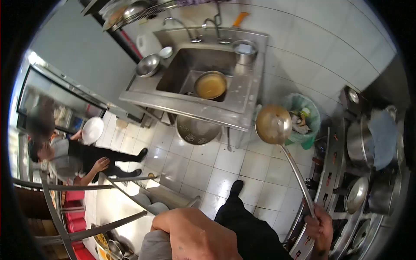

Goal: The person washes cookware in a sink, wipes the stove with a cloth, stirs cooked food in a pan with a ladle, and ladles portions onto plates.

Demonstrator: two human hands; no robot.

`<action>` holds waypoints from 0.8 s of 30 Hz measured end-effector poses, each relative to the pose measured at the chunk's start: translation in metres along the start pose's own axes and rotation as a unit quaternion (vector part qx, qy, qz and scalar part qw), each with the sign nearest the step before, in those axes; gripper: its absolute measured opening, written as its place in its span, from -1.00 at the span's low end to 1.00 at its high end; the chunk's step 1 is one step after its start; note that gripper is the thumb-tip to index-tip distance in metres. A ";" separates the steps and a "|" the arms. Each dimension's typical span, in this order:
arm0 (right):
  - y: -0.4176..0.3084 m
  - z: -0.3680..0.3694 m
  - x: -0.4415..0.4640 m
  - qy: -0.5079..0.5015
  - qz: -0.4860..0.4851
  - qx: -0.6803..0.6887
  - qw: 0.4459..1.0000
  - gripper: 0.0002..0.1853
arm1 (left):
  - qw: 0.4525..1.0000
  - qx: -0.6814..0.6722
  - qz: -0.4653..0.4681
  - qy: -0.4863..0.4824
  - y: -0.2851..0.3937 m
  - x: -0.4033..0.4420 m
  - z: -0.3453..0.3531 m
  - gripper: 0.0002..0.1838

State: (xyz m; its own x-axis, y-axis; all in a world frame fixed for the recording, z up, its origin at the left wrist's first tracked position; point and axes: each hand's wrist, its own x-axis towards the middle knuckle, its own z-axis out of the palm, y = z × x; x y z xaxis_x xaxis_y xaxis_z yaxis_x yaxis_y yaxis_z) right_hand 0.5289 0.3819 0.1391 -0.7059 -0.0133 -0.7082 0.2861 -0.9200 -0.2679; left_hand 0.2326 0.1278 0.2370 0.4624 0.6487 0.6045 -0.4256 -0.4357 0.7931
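tiled floor (223,173) beneath diagonal ladle (299,175), bowl (274,124) toward sink (173,71)

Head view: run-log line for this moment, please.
right hand: grips ladle by handle | left hand: out of view | pan: in sink, tan liquid inside | co-worker: holds white dish

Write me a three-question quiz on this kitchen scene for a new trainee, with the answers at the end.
1. True or false: the right hand holds the round silver metal ladle by its long handle.
2. Choose one. The round metal pan of yellow-brown liquid is in:
a) the green-lined bin
b) the rectangular steel sink
c) the co-worker's hand
3. Name the colour of the round dish held by the co-worker.

Key: 1 true; 2 b; 3 white.
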 end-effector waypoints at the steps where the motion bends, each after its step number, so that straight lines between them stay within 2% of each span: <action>1: -0.013 0.027 0.019 -0.007 0.006 -0.012 1.000 -0.50 | 1.000 0.007 -0.004 0.002 0.007 -0.012 -0.005 -0.78; 4: -0.036 0.087 0.071 -0.034 0.009 -0.050 0.998 -0.50 | 0.999 0.047 0.017 0.019 0.022 -0.055 -0.018 -0.59; 6: -0.051 0.109 0.101 -0.056 0.025 -0.071 0.996 -0.49 | 0.990 0.085 0.054 0.101 0.016 -0.085 -0.025 -0.39; 8: -0.065 0.122 0.131 -0.082 0.052 -0.085 0.992 -0.47 | 0.975 0.064 0.056 0.204 0.002 -0.121 -0.026 -0.24; 11: -0.078 0.143 0.172 -0.103 0.051 -0.102 0.988 -0.50 | 0.936 -0.002 -0.016 0.351 -0.001 -0.144 -0.044 -0.14; 13: -0.087 0.148 0.195 -0.091 0.071 -0.087 0.989 -0.49 | 0.892 0.003 -0.040 0.451 0.003 -0.140 -0.070 -0.07; 14: -0.092 0.153 0.206 -0.078 0.069 -0.101 0.989 -0.62 | 0.869 0.043 -0.082 0.486 0.002 -0.138 -0.088 -0.06; 15: -0.095 0.154 0.218 -0.068 0.062 -0.105 0.990 -0.78 | 0.841 0.083 -0.124 0.521 0.000 -0.139 -0.111 -0.05; 16: -0.102 0.159 0.229 -0.069 0.069 -0.117 0.988 -0.81 | 0.810 0.092 -0.160 0.556 -0.004 -0.143 -0.140 -0.10; 18: -0.115 0.154 0.257 -0.085 0.091 -0.119 0.985 -0.80 | 0.738 0.196 -0.195 0.616 -0.017 -0.137 -0.207 -0.21; 20: -0.126 0.152 0.286 -0.104 0.085 -0.141 0.981 -0.83 | 0.705 0.235 -0.198 0.639 -0.037 -0.146 -0.297 -0.30; 22: -0.140 0.152 0.315 -0.123 0.084 -0.162 0.975 -0.87 | 0.670 0.350 -0.169 0.632 -0.068 -0.165 -0.405 -0.27; 24: -0.153 0.155 0.343 -0.123 0.090 -0.166 0.974 -0.91 | 0.634 0.358 -0.170 0.664 -0.089 -0.172 -0.501 -0.23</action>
State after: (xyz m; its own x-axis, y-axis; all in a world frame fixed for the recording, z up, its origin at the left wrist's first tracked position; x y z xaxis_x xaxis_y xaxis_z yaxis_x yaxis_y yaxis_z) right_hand 0.1426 0.4577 0.0387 -0.7471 -0.2946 -0.5959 0.5851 -0.7168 -0.3792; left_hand -0.1983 0.3678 0.0248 -0.8330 0.5264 0.1704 0.2047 0.0071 0.9788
